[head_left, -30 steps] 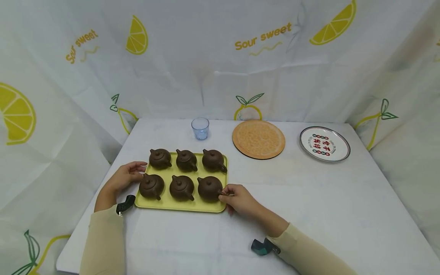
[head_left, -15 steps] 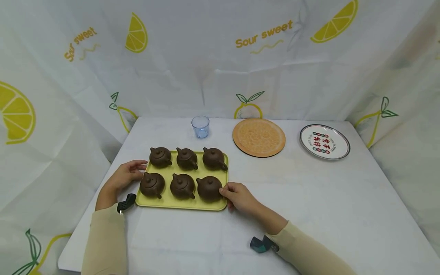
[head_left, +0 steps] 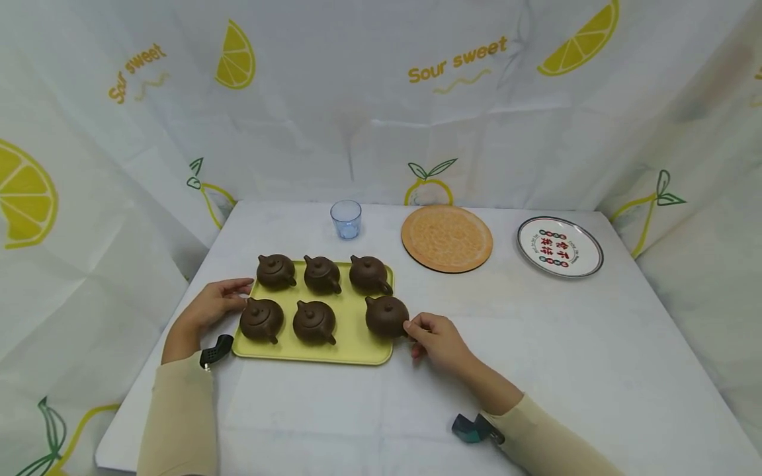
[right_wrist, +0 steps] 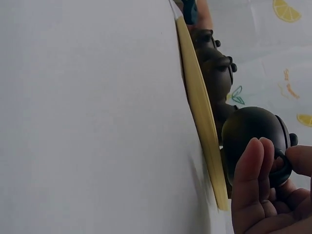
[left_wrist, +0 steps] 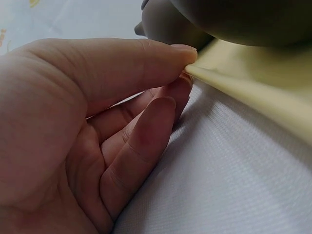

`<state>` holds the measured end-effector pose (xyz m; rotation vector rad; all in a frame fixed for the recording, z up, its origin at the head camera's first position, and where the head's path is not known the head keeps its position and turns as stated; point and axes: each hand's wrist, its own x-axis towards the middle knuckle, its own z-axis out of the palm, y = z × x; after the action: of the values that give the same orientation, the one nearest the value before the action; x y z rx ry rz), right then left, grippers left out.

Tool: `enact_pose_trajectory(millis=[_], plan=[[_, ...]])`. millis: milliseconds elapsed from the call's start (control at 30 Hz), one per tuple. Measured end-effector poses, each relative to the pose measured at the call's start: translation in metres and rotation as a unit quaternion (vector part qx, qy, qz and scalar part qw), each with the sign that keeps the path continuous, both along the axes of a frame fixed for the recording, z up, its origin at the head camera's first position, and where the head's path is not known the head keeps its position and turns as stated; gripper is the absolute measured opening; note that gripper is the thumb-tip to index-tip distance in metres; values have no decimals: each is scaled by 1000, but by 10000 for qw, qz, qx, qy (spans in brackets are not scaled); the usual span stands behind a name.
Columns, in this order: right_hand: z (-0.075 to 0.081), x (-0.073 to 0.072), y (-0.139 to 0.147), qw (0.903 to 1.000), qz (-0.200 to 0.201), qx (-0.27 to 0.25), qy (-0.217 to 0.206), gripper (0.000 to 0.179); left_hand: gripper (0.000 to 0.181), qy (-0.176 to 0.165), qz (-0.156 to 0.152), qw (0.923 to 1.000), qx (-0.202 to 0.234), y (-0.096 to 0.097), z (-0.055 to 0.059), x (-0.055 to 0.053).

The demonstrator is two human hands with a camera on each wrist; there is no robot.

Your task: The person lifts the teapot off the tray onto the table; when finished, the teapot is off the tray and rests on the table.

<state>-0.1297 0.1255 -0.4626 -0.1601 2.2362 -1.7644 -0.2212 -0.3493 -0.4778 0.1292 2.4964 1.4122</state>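
Observation:
My right hand (head_left: pixel 442 345) pinches a round dark brown teapot (head_left: pixel 385 317) by its handle, over the right edge of a yellow tray (head_left: pixel 351 352). In the right wrist view, thumb and fingers close on the handle of that teapot (right_wrist: pixel 246 129), which overlaps the tray's end. At the tray's left side, my left hand (head_left: pixel 210 309) pinches the rim; the left wrist view has the thumb on top of the tray edge (left_wrist: pixel 243 90) and fingers beneath. Several similar teapots stand on the tray in two rows, such as the front middle teapot (head_left: pixel 314 322).
Behind the tray stands a clear blue glass (head_left: pixel 347 221). A round orange-brown mat (head_left: pixel 448 239) lies to its right, and a white plate (head_left: pixel 559 248) with red characters sits at the back right. A lemon-printed white curtain (head_left: pixel 333 99) rises behind the white table (head_left: pixel 536 344).
The front right teapot has risen and moved right with my right hand, baring that corner of the tray. My left hand stays at the tray's left rim.

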Motion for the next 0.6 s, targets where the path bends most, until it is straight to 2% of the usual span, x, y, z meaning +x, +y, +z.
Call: enact_pose_trajectory(millis=[200,300,600], plan=[[2,-3,26,9991,-333,-246,-52,29,56,82,-118,9999,-77,-1,2,-1],[2,-7,38,9989,-401,-237,-40,28,55,11,-180,9998,-125,-2,2,-1],[3,-31,64,9989,-476,12,-19,31,55,-23,-265,9994,-241,-2,4,1]])
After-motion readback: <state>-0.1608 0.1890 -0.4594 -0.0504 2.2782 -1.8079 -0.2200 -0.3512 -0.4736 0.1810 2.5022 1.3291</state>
